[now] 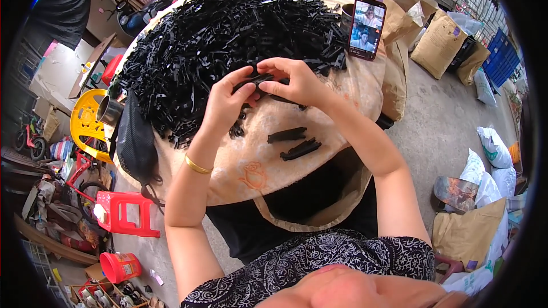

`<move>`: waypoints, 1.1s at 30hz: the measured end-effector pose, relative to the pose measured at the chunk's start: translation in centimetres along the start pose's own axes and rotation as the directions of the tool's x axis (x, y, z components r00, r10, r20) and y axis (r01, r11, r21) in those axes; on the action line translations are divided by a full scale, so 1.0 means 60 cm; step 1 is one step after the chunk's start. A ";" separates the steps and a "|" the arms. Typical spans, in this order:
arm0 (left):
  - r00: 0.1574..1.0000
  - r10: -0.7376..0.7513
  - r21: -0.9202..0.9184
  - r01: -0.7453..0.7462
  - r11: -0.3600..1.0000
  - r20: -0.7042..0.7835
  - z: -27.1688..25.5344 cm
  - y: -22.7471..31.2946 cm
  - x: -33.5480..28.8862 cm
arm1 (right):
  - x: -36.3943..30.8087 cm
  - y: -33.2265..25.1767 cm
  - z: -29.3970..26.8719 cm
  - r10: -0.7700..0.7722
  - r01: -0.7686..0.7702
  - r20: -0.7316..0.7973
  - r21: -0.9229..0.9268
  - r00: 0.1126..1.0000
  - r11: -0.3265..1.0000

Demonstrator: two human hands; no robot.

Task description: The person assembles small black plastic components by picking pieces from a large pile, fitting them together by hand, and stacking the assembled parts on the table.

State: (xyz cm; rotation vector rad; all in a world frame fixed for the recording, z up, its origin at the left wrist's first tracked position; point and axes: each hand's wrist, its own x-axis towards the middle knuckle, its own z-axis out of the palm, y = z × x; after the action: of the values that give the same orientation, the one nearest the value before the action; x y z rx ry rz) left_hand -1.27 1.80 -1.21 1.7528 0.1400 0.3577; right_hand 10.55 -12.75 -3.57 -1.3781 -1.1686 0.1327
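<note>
Over the near side of a large heap of thin black plastic pieces (228, 34), my two hands meet with bent fingers. My left hand (229, 98) pinches a few of the black strips from the left. My right hand (294, 82) grips the same small bunch from the right, and one dark strip shows below its palm. The fingers partly hide the bunch. Nearer to me, two neat stacks of black pieces (287, 134) lie side by side on the cream cloth (228, 185). An open brown paper bag (302, 227) hangs at the table's near edge, above my lap.
A phone (366, 28) with a video on its screen stands upright at the table's right. At the left edge hangs a black mesh bag (136, 142), near a metal cup (108, 110) and yellow chair (85, 120). A red stool (127, 214) and paper sacks (438, 43) flank the table.
</note>
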 end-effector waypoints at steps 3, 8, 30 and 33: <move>0.993 0.115 0.263 -0.114 0.958 0.013 0.010 0.002 -0.007 | 0.002 -0.001 -0.021 0.143 -0.135 0.157 -0.057 0.977 0.989; 0.951 0.308 0.530 -0.281 0.800 0.040 0.015 -0.007 -0.009 | 0.002 -0.011 -0.030 0.115 -0.099 0.202 -0.087 0.973 0.991; 0.990 0.090 0.136 -0.105 0.985 0.112 0.039 -0.027 -0.001 | -0.024 -0.009 -0.052 0.105 -0.077 0.203 -0.141 0.974 0.987; 0.983 0.028 0.286 -0.081 0.955 0.183 0.041 -0.022 -0.008 | -0.029 -0.003 -0.089 0.265 -0.278 0.177 0.050 0.948 0.959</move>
State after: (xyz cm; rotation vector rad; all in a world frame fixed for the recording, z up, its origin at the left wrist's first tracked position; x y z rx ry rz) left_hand -0.79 -0.34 -2.97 2.0765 0.0156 0.2268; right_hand 13.32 -17.63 -3.16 -1.4787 -1.0943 0.4933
